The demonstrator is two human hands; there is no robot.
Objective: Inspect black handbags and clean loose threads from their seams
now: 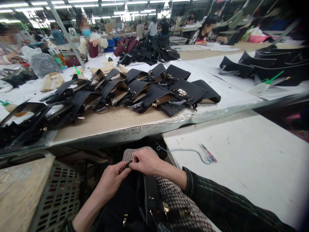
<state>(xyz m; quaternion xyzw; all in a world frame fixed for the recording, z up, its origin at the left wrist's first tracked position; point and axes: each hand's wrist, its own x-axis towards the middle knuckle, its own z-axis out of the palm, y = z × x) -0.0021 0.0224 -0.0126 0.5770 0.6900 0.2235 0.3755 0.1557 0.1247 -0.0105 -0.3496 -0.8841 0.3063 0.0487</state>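
A black handbag [147, 206] with gold clasps lies on my lap over checked cloth. My left hand [113, 180] and my right hand [146, 160] meet at its upper edge. Both pinch a small dark part of the bag, a strap end or tab [127, 165], between thumb and fingers. Both hands are closed on it. What exactly the piece is cannot be made out.
A row of black handbags [135, 91] with gold locks lies on the long worktable [116, 120] ahead. A white table [246, 158] at my right carries pens [208, 152] and a cord. A plastic crate [58, 199] stands at lower left. Other workers sit further back.
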